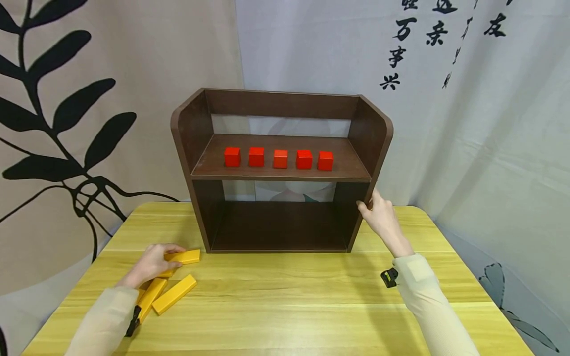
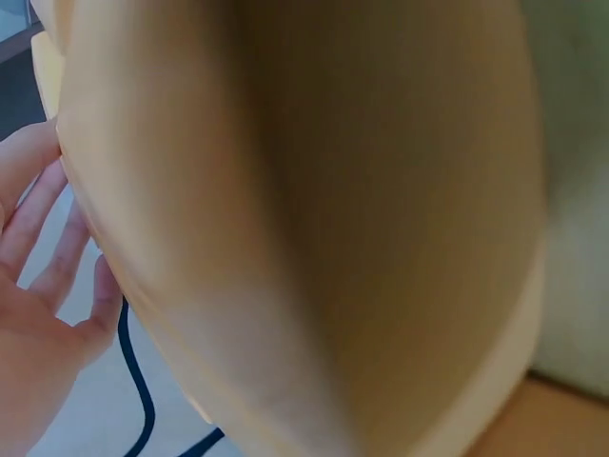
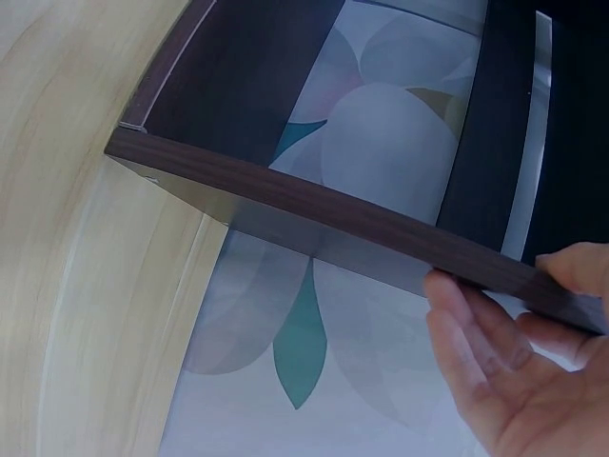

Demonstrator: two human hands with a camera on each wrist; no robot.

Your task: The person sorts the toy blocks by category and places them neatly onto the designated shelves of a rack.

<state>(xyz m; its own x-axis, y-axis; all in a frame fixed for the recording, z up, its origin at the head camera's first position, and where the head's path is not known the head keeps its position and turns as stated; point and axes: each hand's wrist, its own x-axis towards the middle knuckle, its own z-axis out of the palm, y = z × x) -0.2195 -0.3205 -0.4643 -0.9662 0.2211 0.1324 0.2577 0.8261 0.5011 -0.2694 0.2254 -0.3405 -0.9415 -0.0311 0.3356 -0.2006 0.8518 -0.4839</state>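
Observation:
At the left of the table my left hand (image 1: 153,263) pinches a long yellow block (image 1: 189,256) between thumb and fingers, over a small heap of similar blocks. One loose yellow block (image 1: 174,294) lies beside the heap. In the left wrist view a large blurred yellowish surface (image 2: 190,238) hides most of the scene, with the left fingers (image 2: 71,252) at its edge. My right hand (image 1: 382,217) grips the right side panel of a dark brown two-tier shelf (image 1: 280,173); the right wrist view shows the thumb and fingers on either side of that panel (image 3: 333,214).
Several red cubes (image 1: 280,159) stand in a row on the shelf's upper board. The lower compartment (image 1: 280,225) has a dark floor. The shelf stands on a yellow wood-grain table (image 1: 289,306), with a printed curtain (image 1: 311,44) behind.

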